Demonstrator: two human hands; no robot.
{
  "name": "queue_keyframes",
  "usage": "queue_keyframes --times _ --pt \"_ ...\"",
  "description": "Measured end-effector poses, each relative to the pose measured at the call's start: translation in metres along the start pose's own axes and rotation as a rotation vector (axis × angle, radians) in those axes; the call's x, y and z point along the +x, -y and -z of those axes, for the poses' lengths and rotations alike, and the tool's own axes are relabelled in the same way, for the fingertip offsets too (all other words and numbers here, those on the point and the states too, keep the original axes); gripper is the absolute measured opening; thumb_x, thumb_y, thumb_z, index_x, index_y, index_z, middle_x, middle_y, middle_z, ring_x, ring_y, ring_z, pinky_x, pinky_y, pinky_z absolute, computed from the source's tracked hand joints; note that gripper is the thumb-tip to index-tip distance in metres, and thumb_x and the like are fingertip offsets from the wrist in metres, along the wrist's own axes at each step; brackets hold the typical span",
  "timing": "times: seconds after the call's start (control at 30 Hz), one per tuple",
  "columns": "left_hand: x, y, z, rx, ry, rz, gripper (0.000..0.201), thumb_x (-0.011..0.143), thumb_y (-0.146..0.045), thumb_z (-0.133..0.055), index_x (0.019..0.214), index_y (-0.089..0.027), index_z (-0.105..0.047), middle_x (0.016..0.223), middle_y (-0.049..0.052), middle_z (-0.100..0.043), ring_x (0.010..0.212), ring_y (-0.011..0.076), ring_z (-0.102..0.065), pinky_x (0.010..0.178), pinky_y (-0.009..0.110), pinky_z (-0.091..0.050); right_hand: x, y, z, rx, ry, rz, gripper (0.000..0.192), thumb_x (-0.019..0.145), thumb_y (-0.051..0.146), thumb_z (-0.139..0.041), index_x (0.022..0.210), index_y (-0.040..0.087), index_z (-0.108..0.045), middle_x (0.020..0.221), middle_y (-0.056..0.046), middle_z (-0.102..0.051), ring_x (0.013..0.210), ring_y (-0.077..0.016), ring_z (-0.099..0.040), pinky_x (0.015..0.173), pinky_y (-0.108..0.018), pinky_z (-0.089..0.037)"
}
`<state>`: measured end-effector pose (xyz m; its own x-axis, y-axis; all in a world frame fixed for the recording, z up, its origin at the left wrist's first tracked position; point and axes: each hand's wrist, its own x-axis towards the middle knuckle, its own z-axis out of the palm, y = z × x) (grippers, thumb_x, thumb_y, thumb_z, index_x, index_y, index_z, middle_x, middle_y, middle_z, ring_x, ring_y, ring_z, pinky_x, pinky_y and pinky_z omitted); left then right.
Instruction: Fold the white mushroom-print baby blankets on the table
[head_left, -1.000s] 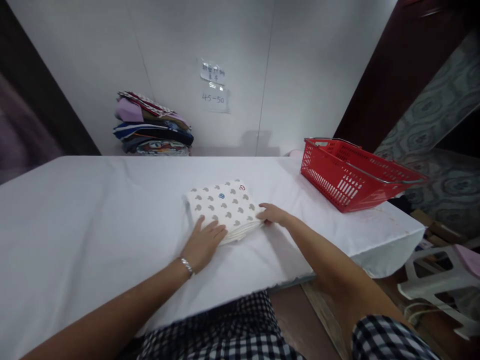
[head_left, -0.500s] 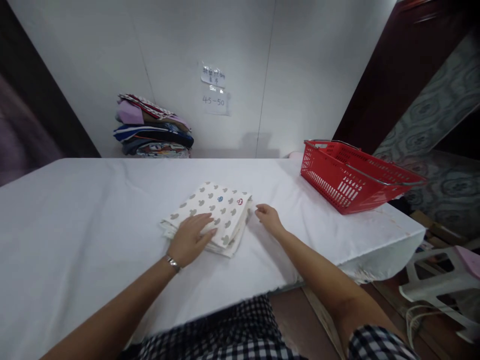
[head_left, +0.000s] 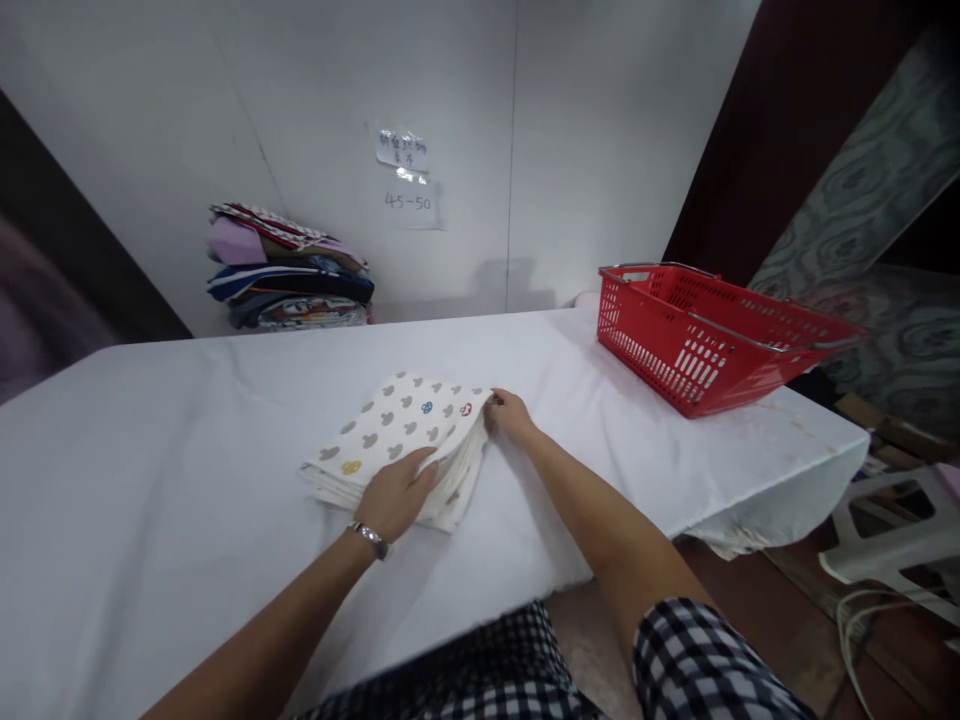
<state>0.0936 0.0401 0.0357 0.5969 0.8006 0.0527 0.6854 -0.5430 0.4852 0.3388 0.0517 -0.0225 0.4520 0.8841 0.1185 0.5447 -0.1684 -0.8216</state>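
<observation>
Head view: a folded white cloth (head_left: 397,440) printed with small grey shapes lies near the middle of the white-covered worktop (head_left: 150,480), the left hand (head_left: 394,495) pressed flat and open on its near edge while the right hand (head_left: 508,413) touches its right corner, seemingly pinching the layers, though its grip is hard to make out. A red basket (head_left: 705,335) sits far right; stacked clothes (head_left: 289,270) rest far left against the wall. With the layers fanned at the right edge, an uneven pull there could likely slide them apart and undo the fold.

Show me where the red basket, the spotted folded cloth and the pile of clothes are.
red basket (head_left: 679,365), head view, on its near side wall.
spotted folded cloth (head_left: 390,425), head view, on its top face.
pile of clothes (head_left: 289,280), head view, on its middle layers.
</observation>
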Motion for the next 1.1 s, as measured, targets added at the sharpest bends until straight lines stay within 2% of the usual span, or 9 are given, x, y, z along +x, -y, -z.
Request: queue_keyframes --times 0.17,0.37,0.5,0.6,0.67,0.83,0.93,1.0,1.1 --pt "0.010 0.003 0.011 -0.173 -0.017 0.077 0.043 0.078 -0.044 -0.039 0.107 -0.023 -0.062 0.110 0.000 -0.064 0.105 0.0218 -0.056 0.091 0.030 -0.042 0.007 -0.011 0.001 0.030 -0.054 0.053 0.030 0.075 0.015 -0.045 0.097 0.024 -0.063 0.091 0.003 -0.067 0.081 -0.0114 -0.059 0.073 -0.021 -0.044" --pt "0.024 0.017 0.013 -0.489 -0.105 0.308 0.043 0.069 -0.049 -0.050 0.097 -0.021 -0.067 0.104 0.002 -0.067 0.102 0.0228 -0.057 0.089 0.030 -0.044 0.016 -0.012 -0.003 -0.023 -0.143 0.006 0.022 0.078 0.021 -0.045 0.090 0.026 -0.064 0.086 0.003 -0.066 0.079 -0.0120 -0.058 0.068 -0.021 -0.041" --pt "0.022 0.017 0.017 -0.541 -0.024 0.325 0.044 0.069 -0.051 -0.051 0.097 -0.021 -0.066 0.103 0.003 -0.067 0.102 0.0226 -0.057 0.088 0.030 -0.044 0.012 -0.007 -0.004 -0.099 -0.210 -0.062 0.016 0.079 0.027 -0.046 0.082 0.023 -0.060 0.078 0.000 -0.063 0.073 -0.0143 -0.054 0.063 -0.023 -0.038" --pt "0.020 0.011 0.021 -0.399 0.067 0.263 0.045 0.070 -0.051 -0.049 0.100 -0.021 -0.065 0.106 0.002 -0.066 0.103 0.0237 -0.057 0.088 0.031 -0.044 0.007 -0.005 -0.003 -0.146 -0.215 -0.088 0.011 0.077 0.030 -0.050 0.076 0.022 -0.057 0.071 0.001 -0.060 0.067 -0.0145 -0.051 0.059 -0.024 -0.034" --pt "0.021 0.003 0.022 -0.236 0.124 0.205 0.050 0.070 -0.050 -0.050 0.111 -0.022 -0.060 0.109 0.003 -0.064 0.103 0.0249 -0.056 0.086 0.033 -0.044 0.004 -0.004 -0.003 -0.185 -0.200 -0.087 0.009 0.076 0.029 -0.051 0.074 0.022 -0.056 0.071 0.001 -0.058 0.067 -0.0138 -0.050 0.059 -0.023 -0.033" --pt "0.038 -0.039 0.014 0.109 0.192 -0.026 0.069 0.068 -0.049 -0.054 0.131 -0.026 -0.039 0.130 0.006 -0.049 0.111 0.0245 -0.051 0.090 0.034 -0.042 0.002 -0.003 -0.002 -0.244 -0.190 -0.035 0.009 0.076 0.024 -0.050 0.077 0.022 -0.059 0.088 0.000 -0.058 0.080 -0.0130 -0.050 0.064 -0.023 -0.034" --pt "0.062 -0.064 0.002 0.259 0.104 -0.164 0.070 0.071 -0.050 -0.053 0.132 -0.024 -0.035 0.144 0.007 -0.030 0.124 0.0255 -0.038 0.096 0.037 -0.036 0.002 -0.001 0.000 -0.275 -0.190 0.006 0.016 0.078 0.023 -0.047 0.080 0.023 -0.063 0.091 -0.001 -0.058 0.087 -0.0137 -0.050 0.067 -0.022 -0.035" --pt "0.084 -0.072 -0.007 0.370 0.006 -0.199 0.068 0.071 -0.047 -0.053 0.131 -0.021 -0.036 0.145 0.009 -0.025 0.127 0.0273 -0.032 0.096 0.040 -0.036 0.001 0.000 0.002 -0.321 -0.175 0.013 0.021 0.080 0.024 -0.044 0.084 0.024 -0.065 0.090 -0.002 -0.059 0.087 -0.0145 -0.051 0.067 -0.023 -0.036" --pt "0.116 -0.070 -0.016 0.448 -0.016 -0.174 0.052 0.074 -0.039 -0.050 0.123 -0.020 -0.047 0.135 0.011 -0.042 0.120 0.0280 -0.040 0.091 0.040 -0.039 0.001 0.001 0.004 -0.355 -0.131 0.006 0.026 0.083 0.029 -0.042 0.091 0.027 -0.067 0.091 -0.001 -0.062 0.086 -0.0150 -0.054 0.067 -0.023 -0.037"
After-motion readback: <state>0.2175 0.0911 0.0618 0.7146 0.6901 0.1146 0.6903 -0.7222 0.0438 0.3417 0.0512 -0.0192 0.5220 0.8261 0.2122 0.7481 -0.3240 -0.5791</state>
